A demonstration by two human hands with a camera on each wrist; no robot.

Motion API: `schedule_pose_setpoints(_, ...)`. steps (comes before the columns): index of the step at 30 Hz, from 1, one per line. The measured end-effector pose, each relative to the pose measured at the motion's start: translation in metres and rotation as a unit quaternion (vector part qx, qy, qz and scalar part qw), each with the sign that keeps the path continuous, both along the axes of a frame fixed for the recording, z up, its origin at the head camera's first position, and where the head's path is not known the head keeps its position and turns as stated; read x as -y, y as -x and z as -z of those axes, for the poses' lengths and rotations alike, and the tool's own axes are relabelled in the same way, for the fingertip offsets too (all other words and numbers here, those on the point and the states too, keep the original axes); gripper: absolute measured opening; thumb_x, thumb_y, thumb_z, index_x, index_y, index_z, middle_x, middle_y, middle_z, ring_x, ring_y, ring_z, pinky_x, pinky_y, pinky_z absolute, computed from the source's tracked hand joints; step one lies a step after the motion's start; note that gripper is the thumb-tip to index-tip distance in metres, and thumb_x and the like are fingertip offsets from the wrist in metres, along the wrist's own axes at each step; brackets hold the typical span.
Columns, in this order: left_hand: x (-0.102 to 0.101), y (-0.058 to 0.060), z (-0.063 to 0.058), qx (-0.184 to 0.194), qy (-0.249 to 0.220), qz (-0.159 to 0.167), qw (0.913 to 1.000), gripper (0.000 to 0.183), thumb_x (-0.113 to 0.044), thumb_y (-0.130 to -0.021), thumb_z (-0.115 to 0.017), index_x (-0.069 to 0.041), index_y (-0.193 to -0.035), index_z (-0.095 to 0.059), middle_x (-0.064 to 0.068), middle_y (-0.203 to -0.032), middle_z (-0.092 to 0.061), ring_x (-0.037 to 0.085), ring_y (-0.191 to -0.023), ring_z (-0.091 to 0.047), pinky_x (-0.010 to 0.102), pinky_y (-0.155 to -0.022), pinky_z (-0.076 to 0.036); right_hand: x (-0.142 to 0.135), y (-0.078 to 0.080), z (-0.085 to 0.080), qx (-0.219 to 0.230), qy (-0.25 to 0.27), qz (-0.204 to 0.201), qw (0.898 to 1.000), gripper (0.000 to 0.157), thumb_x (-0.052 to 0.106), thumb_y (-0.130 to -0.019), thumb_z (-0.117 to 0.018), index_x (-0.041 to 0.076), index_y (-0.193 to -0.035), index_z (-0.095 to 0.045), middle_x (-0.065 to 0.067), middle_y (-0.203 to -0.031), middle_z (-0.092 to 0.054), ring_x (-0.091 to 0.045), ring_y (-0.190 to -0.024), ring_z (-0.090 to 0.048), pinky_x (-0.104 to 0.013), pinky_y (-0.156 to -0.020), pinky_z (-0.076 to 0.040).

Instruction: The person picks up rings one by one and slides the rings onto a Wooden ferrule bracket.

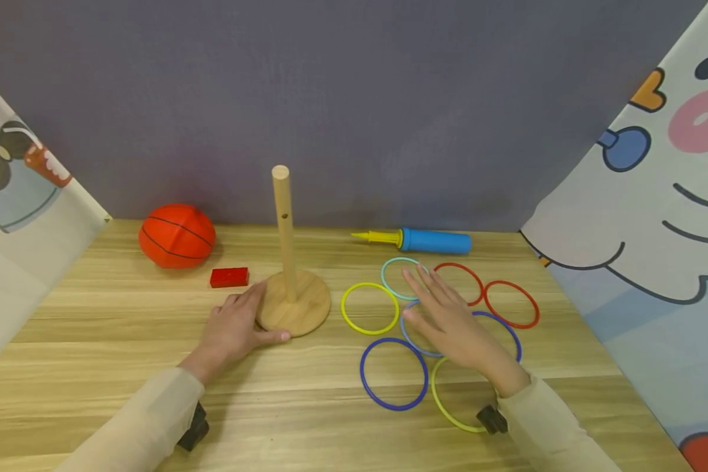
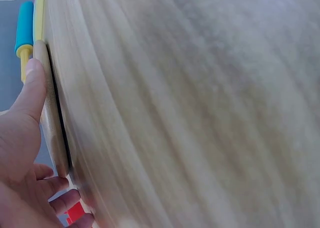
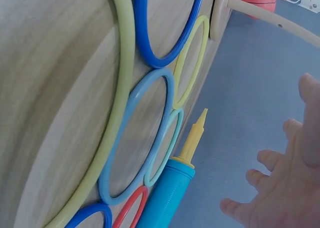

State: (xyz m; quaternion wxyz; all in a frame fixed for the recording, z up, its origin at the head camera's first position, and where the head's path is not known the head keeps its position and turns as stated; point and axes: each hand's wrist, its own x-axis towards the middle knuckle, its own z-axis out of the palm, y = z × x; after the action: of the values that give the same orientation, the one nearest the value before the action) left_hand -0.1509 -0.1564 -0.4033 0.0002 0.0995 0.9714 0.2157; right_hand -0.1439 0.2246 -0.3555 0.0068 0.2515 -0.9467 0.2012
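A wooden stand with an upright peg (image 1: 286, 242) and a round base (image 1: 309, 311) stands left of centre in the head view. My left hand (image 1: 230, 331) grips the base's rim, its thumb at the front and its fingers around the left side. The left wrist view shows the thumb (image 2: 32, 90) along the base's edge. Above several coloured rings, my right hand (image 1: 448, 324) is spread with nothing in it. Around it lie a yellow ring (image 1: 370, 334), a dark blue ring (image 1: 395, 409) and a red ring (image 1: 512, 282); the hand partly hides a light blue ring (image 3: 172, 90).
Behind the rings a blue and yellow hand pump (image 1: 436, 241) lies near the grey back wall (image 1: 330, 98). An orange-red ball (image 1: 177, 236) sits at the back left. Close to my left fingers is a red block (image 1: 229, 277). Printed panels flank the wooden table (image 1: 295, 419).
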Motion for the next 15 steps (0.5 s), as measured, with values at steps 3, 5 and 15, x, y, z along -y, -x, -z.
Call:
schedule_pose_setpoints(3, -0.0008, -0.0006, -0.0017, 0.005, 0.005, -0.002, 1.0000, 0.114, -0.061, -0.077, -0.081, 0.005, -0.156, -0.031, 0.027, -0.155, -0.039, 0.050, -0.130, -0.045, 0.068, -0.098, -0.039, -0.0020, -0.0029, 0.0004, 0.008, 0.012, 0.000, 1.000, 0.066, 0.042, -0.109, -0.045, 0.025, -0.165, -0.015, -0.011, -0.170, -0.007, -0.040, -0.154, -0.006, -0.070, -0.117, -0.013)
schedule_pose_setpoints(5, -0.0015, -0.0011, -0.0027, 0.008, 0.008, -0.006, 0.9999, 0.114, -0.062, -0.077, -0.081, 0.006, -0.155, -0.032, 0.029, -0.153, -0.041, 0.051, -0.130, -0.045, 0.069, -0.098, -0.039, -0.0033, -0.0043, 0.0014, 0.013, 0.023, 0.000, 1.000, 0.066, 0.041, -0.108, -0.046, 0.026, -0.165, -0.015, -0.011, -0.170, -0.007, -0.042, -0.154, -0.008, -0.073, -0.114, -0.016)
schedule_pose_setpoints(15, -0.0035, -0.0036, -0.0078, 0.021, 0.012, -0.021, 0.9995, 0.114, -0.061, -0.075, -0.082, 0.006, -0.154, -0.033, 0.031, -0.150, -0.045, 0.050, -0.129, -0.047, 0.070, -0.094, -0.043, -0.0083, -0.0095, 0.0067, 0.021, 0.090, 0.005, 0.996, 0.059, 0.035, -0.104, -0.059, 0.019, -0.158, -0.040, -0.012, -0.164, -0.031, -0.042, -0.148, -0.029, -0.070, -0.109, -0.031)
